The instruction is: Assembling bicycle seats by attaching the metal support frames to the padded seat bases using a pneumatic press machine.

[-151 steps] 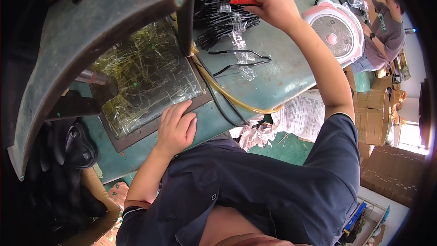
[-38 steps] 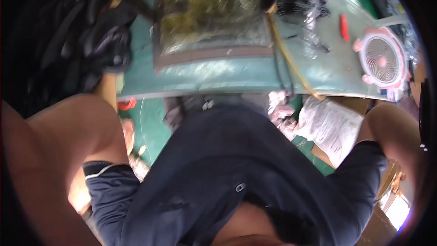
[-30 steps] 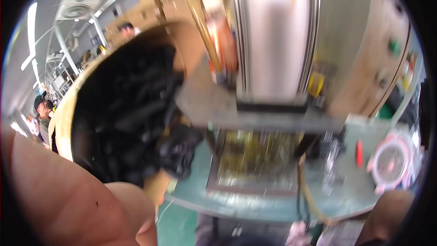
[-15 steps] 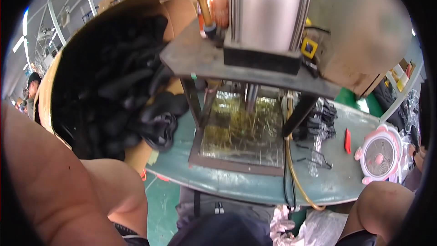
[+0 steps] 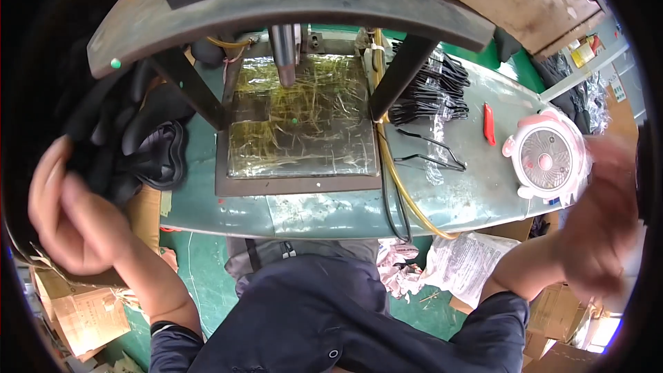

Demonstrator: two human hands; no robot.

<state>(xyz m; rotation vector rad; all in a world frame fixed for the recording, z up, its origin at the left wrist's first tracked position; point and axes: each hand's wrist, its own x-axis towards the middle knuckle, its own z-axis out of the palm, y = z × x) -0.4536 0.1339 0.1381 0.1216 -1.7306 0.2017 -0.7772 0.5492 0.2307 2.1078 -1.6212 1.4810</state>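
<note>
My left hand (image 5: 79,224) is raised at the left, beside a heap of black moulded pieces that look like bicycle saddles. Its fingers are stretched out and slightly blurred, with nothing seen in them. Nearest to it, one black saddle-shaped piece (image 5: 159,155) lies at the table's left end. On the far right my right hand (image 5: 601,228) is smeared by motion, beside a pink and white fan (image 5: 545,159); its fingers cannot be made out. Between the hands stands a press with a metal rod (image 5: 282,55) above a film-covered plate (image 5: 304,152).
Black bent wire frames (image 5: 431,90) lie bundled right of the press, near a red cutter (image 5: 489,124). A yellowish hose (image 5: 407,200) hangs over the table's front edge. Dark press legs (image 5: 404,76) flank the plate. Cartons (image 5: 86,311) and plastic bags (image 5: 466,266) sit below.
The view has tipped down and shifted, so the press's top has left it. My left hand now appears with fingers extended by the black pieces; my right hand has come into view beside the fan.
</note>
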